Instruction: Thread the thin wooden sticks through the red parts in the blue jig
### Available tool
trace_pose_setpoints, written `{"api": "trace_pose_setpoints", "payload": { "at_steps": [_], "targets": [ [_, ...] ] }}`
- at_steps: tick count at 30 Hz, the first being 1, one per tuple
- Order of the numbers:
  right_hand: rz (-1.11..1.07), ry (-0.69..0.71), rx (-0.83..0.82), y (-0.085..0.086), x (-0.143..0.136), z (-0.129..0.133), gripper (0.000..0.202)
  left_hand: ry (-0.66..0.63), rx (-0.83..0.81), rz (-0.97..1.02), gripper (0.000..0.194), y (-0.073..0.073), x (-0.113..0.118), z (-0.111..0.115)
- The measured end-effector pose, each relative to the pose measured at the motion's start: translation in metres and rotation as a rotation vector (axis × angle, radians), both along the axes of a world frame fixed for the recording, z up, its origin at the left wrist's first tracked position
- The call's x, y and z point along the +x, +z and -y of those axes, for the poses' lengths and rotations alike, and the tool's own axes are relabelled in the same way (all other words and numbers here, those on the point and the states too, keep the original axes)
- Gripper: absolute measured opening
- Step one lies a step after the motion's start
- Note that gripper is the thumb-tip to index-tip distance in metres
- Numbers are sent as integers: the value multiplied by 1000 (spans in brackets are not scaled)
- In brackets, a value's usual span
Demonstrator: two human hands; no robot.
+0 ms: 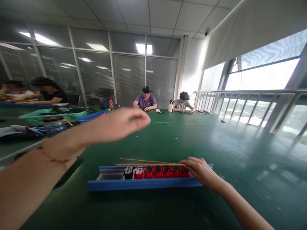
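Left hand [117, 124], fingers curled, hold unclear, right hand [202, 171], fingers pinching yellow sticks [148, 164]

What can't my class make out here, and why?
Head view: right ends of the yellow sticks, under the right hand's grip.
Head view: contents at the right end of the tray, behind that grip.
Head view: whether the left hand's grip holds anything; it is blurred.
Head view: part of the blue bin, behind that hand.
Head view: any markings on the red blocks, too small.
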State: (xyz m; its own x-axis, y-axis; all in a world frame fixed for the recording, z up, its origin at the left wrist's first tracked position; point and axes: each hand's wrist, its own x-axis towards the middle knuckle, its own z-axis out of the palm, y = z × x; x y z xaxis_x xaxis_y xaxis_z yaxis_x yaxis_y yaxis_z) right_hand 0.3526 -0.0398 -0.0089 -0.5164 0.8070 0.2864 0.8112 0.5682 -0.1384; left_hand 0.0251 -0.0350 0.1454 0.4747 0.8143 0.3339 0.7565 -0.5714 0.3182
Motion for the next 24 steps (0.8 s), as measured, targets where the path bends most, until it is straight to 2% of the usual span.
{"api": "trace_pose_setpoints", "payload": {
  "at_steps": [3,5,7,9,11,15,19,24],
  "targets": [
    [-5,-7,2,1,-1,0,31,-202,-158,-224,54,-45,11,-2],
    [-28,2,-1,2,-1,1,31,-177,-207,-269,63,-74,15,-6],
    [-62,14,-5,3,-1,1,31,-111,-241,-259,53,-92,15,-12],
    [-92,16,-4,4,1,0,31,-54,-215,-245,39,-99,11,-16],
    [-106,5,6,4,4,-2,30,-23,-167,-235,33,-99,4,-18],
    [-78,-21,65,2,7,-2,32,-13,-191,-176,37,-105,-6,-14],
    [-16,-22,118,-2,1,0,33,-5,-208,-36,40,-122,-12,-10],
    [72,-58,128,-6,-12,2,33,121,-197,16,38,-141,-19,-11]
  ]
}}
